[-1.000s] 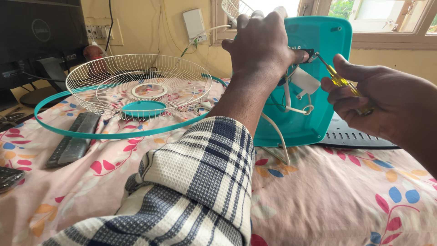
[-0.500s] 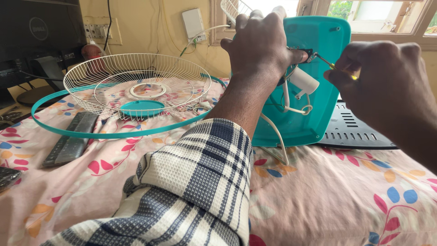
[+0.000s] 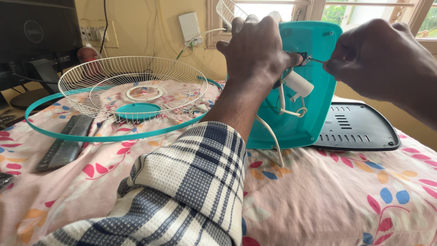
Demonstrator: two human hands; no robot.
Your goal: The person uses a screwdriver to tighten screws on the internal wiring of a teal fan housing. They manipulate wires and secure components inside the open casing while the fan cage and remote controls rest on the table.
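A teal fan base (image 3: 314,86) stands tilted on its edge on a flowered cloth. My left hand (image 3: 255,50), in a checked sleeve, grips the top of the base around a white part and a small metal fitting (image 3: 298,58). My right hand (image 3: 382,59) is closed around a screwdriver whose thin metal tip (image 3: 315,59) touches that fitting; its handle is hidden in my fist. A white cylinder (image 3: 298,84) and white wires (image 3: 291,107) hang from the inside of the base.
A white wire fan guard (image 3: 132,84) lies inside a teal ring (image 3: 114,134) at the left. A dark vented cover plate (image 3: 359,127) lies right of the base. A grey remote-like bar (image 3: 63,143), a monitor (image 3: 36,32) and a wall socket (image 3: 189,25) are at the left and back.
My right hand has risen and closed in on the top of the base. The screwdriver's yellow handle, visible before, is now hidden in the fist and its tip meets the fitting.
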